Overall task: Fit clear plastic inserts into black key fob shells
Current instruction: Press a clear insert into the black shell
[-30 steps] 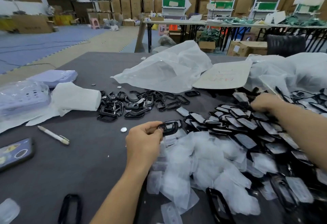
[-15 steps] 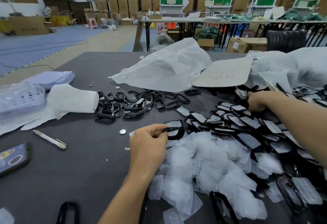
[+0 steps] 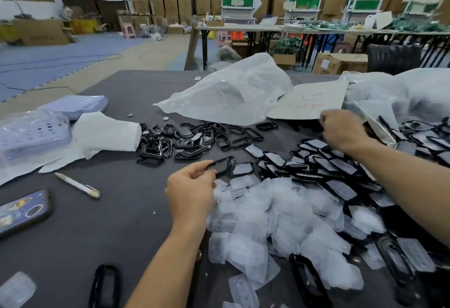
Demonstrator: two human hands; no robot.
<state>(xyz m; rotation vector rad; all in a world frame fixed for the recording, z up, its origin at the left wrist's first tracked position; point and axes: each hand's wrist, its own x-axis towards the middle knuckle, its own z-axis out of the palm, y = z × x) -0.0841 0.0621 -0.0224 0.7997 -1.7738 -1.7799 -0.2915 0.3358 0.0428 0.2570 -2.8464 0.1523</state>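
My left hand (image 3: pixel 191 192) pinches a black key fob shell (image 3: pixel 222 165) just above the dark table, at the near edge of a heap of clear plastic inserts (image 3: pixel 275 225). My right hand (image 3: pixel 343 128) reaches to the far right, its fingers curled down among a spread of black shells with clear inserts in them (image 3: pixel 323 161); whatever it holds is hidden. Several empty black shells (image 3: pixel 185 141) lie in a loose pile behind my left hand.
A crumpled clear bag (image 3: pixel 231 93) and a cardboard sheet (image 3: pixel 309 100) lie behind the piles. A white tissue wad (image 3: pixel 107 132), a lilac basket (image 3: pixel 31 132), a pen (image 3: pixel 78 184) and a phone (image 3: pixel 23 211) are on the left. Loose shells (image 3: pixel 106 285) lie near the front edge.
My left hand has lifted its shell slightly and tilted it. My right hand has moved left and farther back over the fitted shells.
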